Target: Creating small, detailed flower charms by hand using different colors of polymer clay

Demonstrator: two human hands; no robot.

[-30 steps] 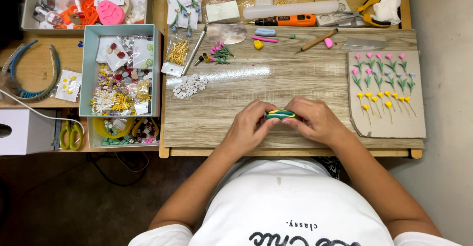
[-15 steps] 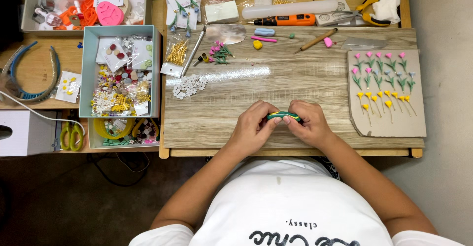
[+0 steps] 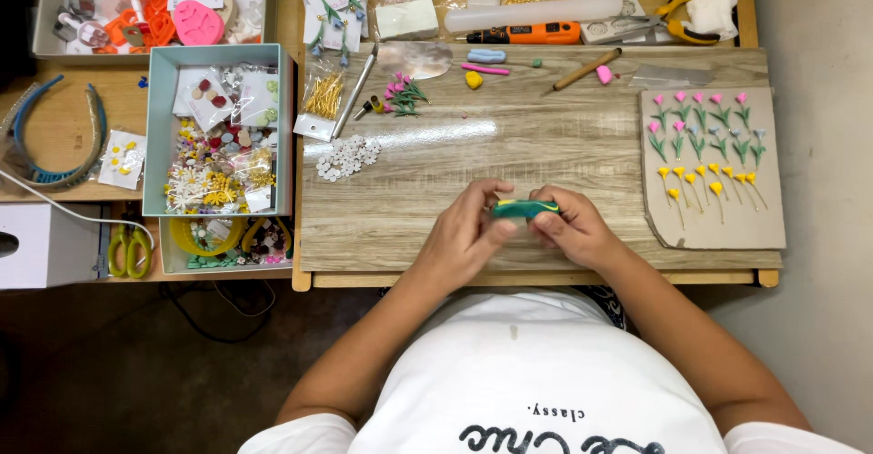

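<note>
A short green strip, soft-looking like clay, lies level between the two hands just above the near edge of the surface. The left hand pinches its left end with thumb and fingertips; the right hand pinches the right end the same way. Both hands are closed on the strip and sit close together, knuckles nearly meeting under it.

To the right, a piece of cardboard rests on the surface, carrying rows of small flowers on green stems: pink at the top, pale ones in the middle, yellow below. Farther from the person, a yellow lump, a pink stick and a wooden tool lie near the far edge, with a small bunch of pink blooms to their left. A cluster of white flower shapes sits well left of the hands.

Beyond the surface's left edge stands a pale blue box full of small craft pieces, and green-handled scissors lie below it to the left.
</note>
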